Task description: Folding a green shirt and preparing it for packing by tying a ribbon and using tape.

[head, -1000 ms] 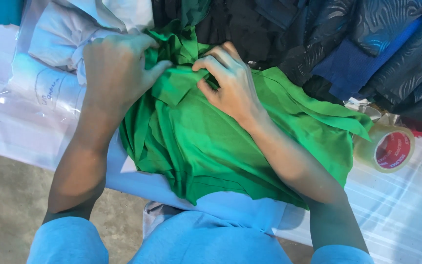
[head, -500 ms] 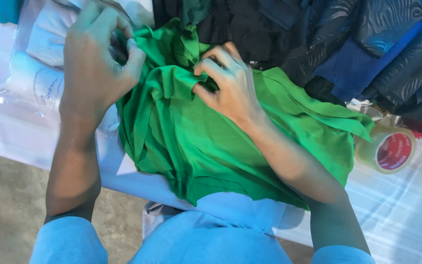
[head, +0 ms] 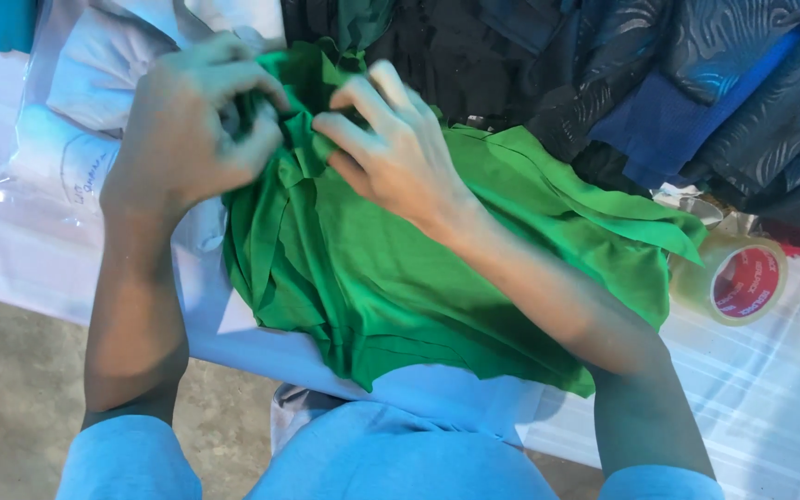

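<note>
Your left hand (head: 192,130) has its fingers curled shut on a bunched fold at the top of the green garment (head: 400,287). Your right hand (head: 391,148) pinches the same bunched cloth just beside it, fingers closed on the fabric. The garment lies spread across the near edge of the surface (head: 770,389), which is covered by a pale plastic sheet, and its lower hem hangs over that edge toward you.

The loose layers could slide off the near edge if you pull the bunch upward, since little weight holds the hem down. The folds underneath look uneven, so tugging at one spot may drag the stack askew. The roll of clear tape (head: 738,278) sits just beside the garment's right side and could be knocked by a sweeping sleeve.

At the far left corner, a clear plastic bag (head: 57,139) holds folded white cloth. Dark garments (head: 678,83) are piled along the far edge, touching the green one.
</note>
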